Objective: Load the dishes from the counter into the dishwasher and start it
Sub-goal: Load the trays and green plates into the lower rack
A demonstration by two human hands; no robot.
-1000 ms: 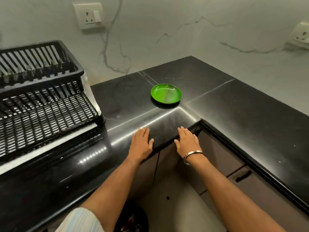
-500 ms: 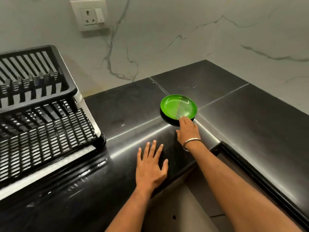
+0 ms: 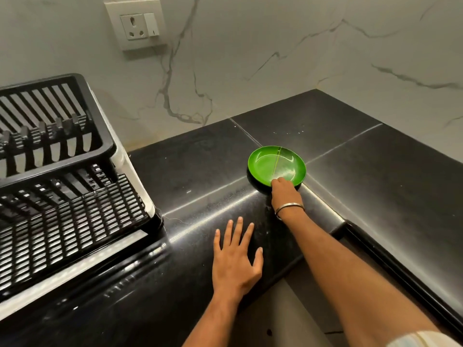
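Since the earlier pictures the right hand (image 3: 284, 194) has left the front edge of the worktop (image 3: 200, 171) and reached inward to the green plate (image 3: 276, 165), while the left hand has slid a little further onto the surface.

Black polished stone runs round an inside corner, with pale seams crossing it and a white marble-veined wall (image 3: 275, 58) behind, carrying a socket plate (image 3: 137, 26). At the left edge of the worktop stands a two-tier black dish rack (image 3: 62, 184), its slats bare where they show.

No dishwasher is in view, so the plate is not yet loaded; it lies flat near the inside corner, where the seams meet. The right hand's fingers curl over the near rim, the thumb side on top, probably to tip and lift it, since a flat plate on smooth stone offers no other purchase. The left hand (image 3: 235, 261) lies flat near the front edge, fingers spread and straight, likely as a brace for the reach.
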